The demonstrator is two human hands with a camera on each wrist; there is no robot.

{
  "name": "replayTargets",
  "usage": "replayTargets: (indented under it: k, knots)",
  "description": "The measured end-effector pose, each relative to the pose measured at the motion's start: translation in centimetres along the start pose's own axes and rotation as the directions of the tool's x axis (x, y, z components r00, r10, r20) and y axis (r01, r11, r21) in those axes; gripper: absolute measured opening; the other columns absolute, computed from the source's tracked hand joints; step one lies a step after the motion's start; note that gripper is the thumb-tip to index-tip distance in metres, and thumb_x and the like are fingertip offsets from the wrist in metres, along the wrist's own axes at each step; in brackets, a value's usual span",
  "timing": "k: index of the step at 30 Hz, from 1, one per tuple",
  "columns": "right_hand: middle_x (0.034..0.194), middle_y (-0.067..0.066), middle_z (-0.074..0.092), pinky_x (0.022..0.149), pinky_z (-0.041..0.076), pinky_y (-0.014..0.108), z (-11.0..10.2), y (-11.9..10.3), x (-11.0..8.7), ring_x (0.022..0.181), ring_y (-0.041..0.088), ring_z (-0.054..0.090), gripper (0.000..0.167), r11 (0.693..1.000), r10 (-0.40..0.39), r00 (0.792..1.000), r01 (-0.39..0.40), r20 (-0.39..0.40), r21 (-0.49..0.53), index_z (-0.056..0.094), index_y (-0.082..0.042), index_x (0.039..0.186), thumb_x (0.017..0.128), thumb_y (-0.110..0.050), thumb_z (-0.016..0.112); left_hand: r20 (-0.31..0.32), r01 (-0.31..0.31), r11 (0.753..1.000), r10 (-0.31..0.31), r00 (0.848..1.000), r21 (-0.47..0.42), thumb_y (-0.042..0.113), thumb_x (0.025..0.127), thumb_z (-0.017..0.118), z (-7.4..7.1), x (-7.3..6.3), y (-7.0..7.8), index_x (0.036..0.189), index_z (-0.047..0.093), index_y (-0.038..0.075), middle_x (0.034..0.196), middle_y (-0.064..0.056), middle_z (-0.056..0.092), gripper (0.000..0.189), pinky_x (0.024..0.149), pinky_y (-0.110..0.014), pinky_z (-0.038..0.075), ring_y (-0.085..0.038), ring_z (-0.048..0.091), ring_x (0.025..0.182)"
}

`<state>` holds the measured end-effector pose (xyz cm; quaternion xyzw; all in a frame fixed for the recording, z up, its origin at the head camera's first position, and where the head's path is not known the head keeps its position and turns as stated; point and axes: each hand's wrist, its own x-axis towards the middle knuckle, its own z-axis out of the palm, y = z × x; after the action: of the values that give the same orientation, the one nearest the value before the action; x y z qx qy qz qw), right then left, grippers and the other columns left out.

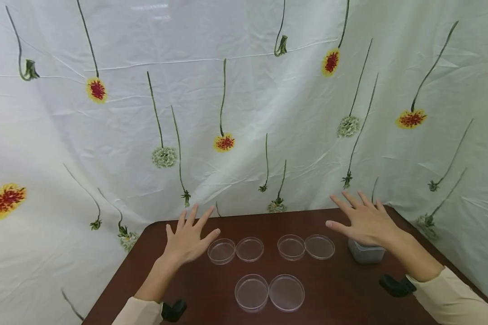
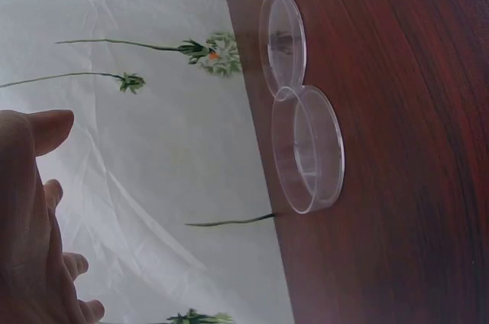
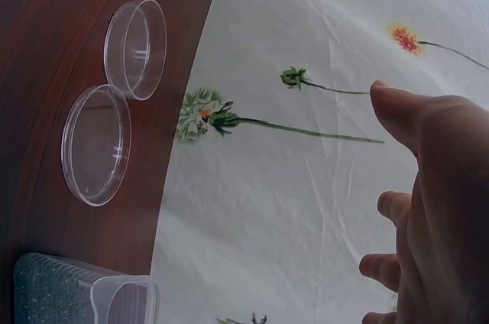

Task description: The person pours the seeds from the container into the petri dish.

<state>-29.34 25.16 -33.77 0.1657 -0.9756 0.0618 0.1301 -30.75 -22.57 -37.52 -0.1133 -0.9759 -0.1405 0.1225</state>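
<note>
My left hand (image 1: 185, 241) hovers with spread fingers over the left side of the table, holding nothing. Nearest to it is a clear petri dish (image 1: 221, 251), touching a second round dish part (image 1: 250, 249). My right hand (image 1: 368, 223), also spread and holding nothing, is above a clear plastic box (image 1: 366, 253) and partly hides it. In the right wrist view the box (image 3: 57, 289) shows bluish-grey contents too fine to identify. Left of that hand, another dish (image 1: 291, 247) touches a shallow round piece (image 1: 319, 247). Closer to me lie two more touching pieces, one left (image 1: 251, 292) and one right (image 1: 286, 292).
The dark reddish-brown table (image 1: 211, 289) ends at a white flower-printed cloth (image 1: 244, 180) hanging behind and at both sides. A dark device is strapped at the left wrist (image 1: 173, 310) and another at the right wrist (image 1: 396, 285).
</note>
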Motion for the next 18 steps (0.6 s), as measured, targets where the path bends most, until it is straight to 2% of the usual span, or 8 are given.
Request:
replayTargets:
  k: [4, 10, 18]
  knots:
    - [0.165, 0.025, 0.025, 0.102, 0.015, 0.086, 0.2, 0.8, -0.1, 0.144, 0.063, 0.017, 0.087, 1.0, 0.007, 1.0, -0.007, 0.014, 0.012, 0.031, -0.019, 0.164, 0.098, -0.072, 0.049, 0.003, 0.011, 0.999, -0.011, 1.0, -0.034, 0.068, 0.101, 0.046, 0.3, 0.1, -0.5, 0.167, 0.023, 0.03, 0.171, -0.017, 0.008, 0.079, 0.104, -0.086, 0.001, -0.05, 0.002, 0.153]
    - [0.162, 0.029, 0.026, 0.1, 0.017, 0.086, 0.6, 2.2, -0.4, 0.142, 0.065, 0.018, 0.086, 0.999, 0.025, 0.999, -0.026, 0.032, 0.047, 0.03, -0.014, 0.164, 0.1, -0.068, 0.05, -0.012, 0.014, 0.997, -0.015, 1.0, -0.071, 0.067, 0.102, 0.047, 0.9, 0.4, -1.0, 0.167, 0.021, 0.029, 0.171, -0.018, 0.01, 0.08, 0.105, -0.085, 0.009, -0.051, 0.009, 0.152]
    - [0.16, 0.031, 0.029, 0.099, 0.019, 0.085, 1.9, 4.2, -0.8, 0.14, 0.063, 0.023, 0.084, 0.987, 0.033, 0.999, -0.035, 0.017, 0.158, 0.029, -0.009, 0.164, 0.102, -0.062, 0.053, -0.037, 0.021, 0.984, -0.028, 0.999, -0.175, 0.067, 0.1, 0.051, 1.8, 0.6, -2.1, 0.167, 0.021, 0.03, 0.17, -0.02, 0.013, 0.082, 0.103, -0.087, 0.015, -0.052, 0.017, 0.15]
